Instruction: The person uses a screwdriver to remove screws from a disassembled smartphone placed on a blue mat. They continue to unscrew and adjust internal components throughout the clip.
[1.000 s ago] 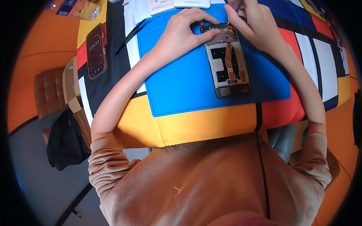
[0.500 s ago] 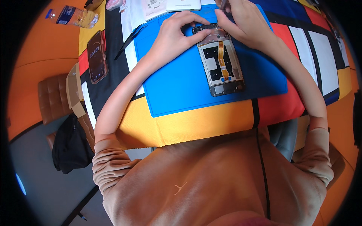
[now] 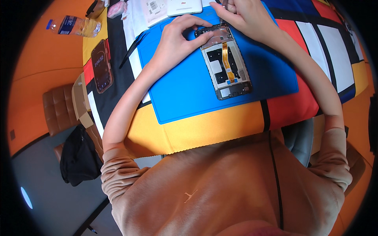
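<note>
On a blue work mat (image 3: 185, 94) lies an opened phone (image 3: 228, 65), its inner frame and a gold flex cable exposed. My left hand (image 3: 179, 39) holds the phone's far left corner, thumb over the inner frame and fingers at the top edge. Just past the far right corner, my right hand (image 3: 250, 19) pinches a slim, dark tool (image 3: 225, 4), perhaps a screwdriver. The tool's lower end comes down by the phone's top edge; whether it touches cannot be made out.
A second phone (image 3: 101, 65) with a lit screen and a water bottle (image 3: 75, 26) lie to the left. A white box (image 3: 184, 7) and a labelled packet (image 3: 155, 10) are at the far edge. A black strap (image 3: 132, 49) lies beside the mat.
The whole view has shifted slightly. My right hand has moved a little left, and the tool now stands more upright at the phone's far edge. My left hand keeps its hold.
</note>
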A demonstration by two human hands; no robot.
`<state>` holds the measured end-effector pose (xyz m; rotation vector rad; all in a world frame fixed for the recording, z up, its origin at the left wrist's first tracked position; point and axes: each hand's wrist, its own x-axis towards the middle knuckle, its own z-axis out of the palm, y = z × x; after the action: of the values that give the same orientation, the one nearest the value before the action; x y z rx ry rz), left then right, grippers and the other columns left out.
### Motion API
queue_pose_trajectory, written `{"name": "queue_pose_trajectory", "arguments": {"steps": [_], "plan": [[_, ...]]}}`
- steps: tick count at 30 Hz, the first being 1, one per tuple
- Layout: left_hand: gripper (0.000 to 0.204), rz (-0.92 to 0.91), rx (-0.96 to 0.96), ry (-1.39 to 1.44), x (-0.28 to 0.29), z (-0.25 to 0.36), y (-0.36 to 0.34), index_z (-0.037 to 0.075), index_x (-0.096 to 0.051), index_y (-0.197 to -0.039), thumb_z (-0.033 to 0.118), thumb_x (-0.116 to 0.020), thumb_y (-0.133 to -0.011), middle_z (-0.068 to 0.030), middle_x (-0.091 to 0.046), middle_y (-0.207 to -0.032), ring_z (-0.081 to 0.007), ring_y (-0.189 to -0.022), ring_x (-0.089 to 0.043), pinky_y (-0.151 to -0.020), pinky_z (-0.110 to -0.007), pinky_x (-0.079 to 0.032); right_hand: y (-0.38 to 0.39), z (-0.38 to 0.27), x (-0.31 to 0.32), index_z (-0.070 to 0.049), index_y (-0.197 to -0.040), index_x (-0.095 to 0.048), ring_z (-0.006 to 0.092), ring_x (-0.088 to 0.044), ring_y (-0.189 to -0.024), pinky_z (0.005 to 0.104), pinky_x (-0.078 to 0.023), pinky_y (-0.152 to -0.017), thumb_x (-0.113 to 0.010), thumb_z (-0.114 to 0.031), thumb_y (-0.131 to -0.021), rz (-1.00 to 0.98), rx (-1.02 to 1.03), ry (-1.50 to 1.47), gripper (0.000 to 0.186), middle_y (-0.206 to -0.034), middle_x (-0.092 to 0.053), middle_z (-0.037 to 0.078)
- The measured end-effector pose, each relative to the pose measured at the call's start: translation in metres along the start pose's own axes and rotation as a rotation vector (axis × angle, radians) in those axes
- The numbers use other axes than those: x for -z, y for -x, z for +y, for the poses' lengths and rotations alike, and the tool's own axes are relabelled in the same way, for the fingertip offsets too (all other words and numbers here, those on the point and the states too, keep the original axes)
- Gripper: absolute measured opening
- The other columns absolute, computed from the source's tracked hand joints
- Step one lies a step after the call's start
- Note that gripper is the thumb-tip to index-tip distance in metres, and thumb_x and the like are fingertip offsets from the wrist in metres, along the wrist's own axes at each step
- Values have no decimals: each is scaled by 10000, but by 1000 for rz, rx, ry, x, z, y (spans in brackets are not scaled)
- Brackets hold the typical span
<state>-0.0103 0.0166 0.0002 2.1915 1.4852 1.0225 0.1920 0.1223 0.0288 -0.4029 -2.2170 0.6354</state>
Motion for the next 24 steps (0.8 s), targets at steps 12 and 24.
{"name": "queue_pose_trajectory", "arguments": {"steps": [12,24], "plan": [[261,14,8,7,0,0,-1,75,-783,-1077,256,-801,-889,-50,-718,-1047,-148,-866,-624,-784,-292,-516,-1,-2,2,-27,-1116,-433,385,-668,-755,436,-517,-661,-592,-81,-961,-38,89,-8,228,-805,-613,182],[258,40,2,36,-1,2,-1,69,-783,-1070,235,-805,-873,-55,-725,-1045,-165,-870,-650,-773,-292,-535,1,-6,6,-27,-1071,-431,414,-650,-796,461,-502,-687,-588,-108,-969,-18,138,37,204,-842,-606,202]]}}
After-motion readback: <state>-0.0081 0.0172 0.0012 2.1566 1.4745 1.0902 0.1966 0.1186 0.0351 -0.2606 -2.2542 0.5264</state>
